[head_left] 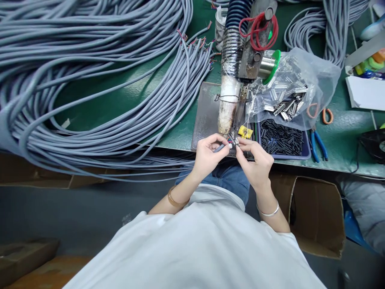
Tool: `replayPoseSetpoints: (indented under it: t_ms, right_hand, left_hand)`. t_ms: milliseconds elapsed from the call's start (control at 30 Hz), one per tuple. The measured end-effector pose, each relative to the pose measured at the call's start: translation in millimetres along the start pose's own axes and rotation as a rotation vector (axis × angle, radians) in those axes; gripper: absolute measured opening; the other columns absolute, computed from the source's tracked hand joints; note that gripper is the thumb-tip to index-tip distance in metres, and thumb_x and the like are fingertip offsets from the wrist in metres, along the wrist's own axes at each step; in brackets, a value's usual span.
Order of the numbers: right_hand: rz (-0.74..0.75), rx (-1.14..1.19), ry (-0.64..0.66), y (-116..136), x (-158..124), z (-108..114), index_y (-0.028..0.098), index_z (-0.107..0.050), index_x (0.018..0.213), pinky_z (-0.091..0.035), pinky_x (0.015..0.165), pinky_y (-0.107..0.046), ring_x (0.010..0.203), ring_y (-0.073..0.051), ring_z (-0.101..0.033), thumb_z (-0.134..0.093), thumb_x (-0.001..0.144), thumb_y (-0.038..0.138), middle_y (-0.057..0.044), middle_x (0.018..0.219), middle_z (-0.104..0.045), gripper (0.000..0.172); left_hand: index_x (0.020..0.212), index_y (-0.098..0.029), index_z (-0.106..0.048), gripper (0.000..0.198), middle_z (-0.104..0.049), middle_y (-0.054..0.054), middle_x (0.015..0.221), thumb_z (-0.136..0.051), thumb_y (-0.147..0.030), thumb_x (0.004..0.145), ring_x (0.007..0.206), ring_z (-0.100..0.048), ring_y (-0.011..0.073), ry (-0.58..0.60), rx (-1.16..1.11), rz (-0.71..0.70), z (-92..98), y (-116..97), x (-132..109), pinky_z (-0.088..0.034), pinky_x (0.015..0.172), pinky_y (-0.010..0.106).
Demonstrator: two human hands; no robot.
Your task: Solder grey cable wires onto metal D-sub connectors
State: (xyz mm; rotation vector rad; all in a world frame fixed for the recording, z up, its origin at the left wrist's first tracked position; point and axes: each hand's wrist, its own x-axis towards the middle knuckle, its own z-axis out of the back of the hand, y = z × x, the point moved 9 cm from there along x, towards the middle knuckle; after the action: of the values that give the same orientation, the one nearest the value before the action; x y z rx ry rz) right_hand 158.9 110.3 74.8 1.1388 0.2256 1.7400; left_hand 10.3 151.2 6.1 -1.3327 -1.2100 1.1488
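At the table's front edge, my left hand [209, 155] pinches the end of a grey cable [219, 148], whose thin coloured wires fan out at the fingertips. Close on its right, my right hand [255, 158] has thumb and fingers closed on a small metal connector [233, 140]. Wires and connector meet between the two hands, under the tip of a soldering iron [240, 114] held in a stand. Fine details of the contact are too small to tell. A yellow piece [245, 132] lies just behind my right fingers.
Bundled grey cables [120, 136] cover the left. A ribbed hose [233, 48] and solder spool [269, 66] stand behind the hands. Rightward are a bin of black sleeves [281, 138], a bag of connectors [288, 96], blue-handled pliers [318, 145] and, below, a cardboard box [317, 216].
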Motion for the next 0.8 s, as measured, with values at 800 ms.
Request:
replayPoseSetpoints:
  t_ms: [800]
  right_hand:
    - [-0.287,0.121,0.087,-15,-7,2,0.023,-0.069,0.089,-0.066,0.077,-0.026,0.081,-0.014,-0.077,-0.068,0.093,0.027,0.000,0.090,-0.079,0.006]
  left_hand:
    - [0.075,-0.015,-0.064,0.016,-0.061,-0.001,0.068,-0.072,-0.027,0.080,0.045,-0.031,0.0026,0.054,0.091,0.062,0.3,4,-8,-0.020,0.044,0.020]
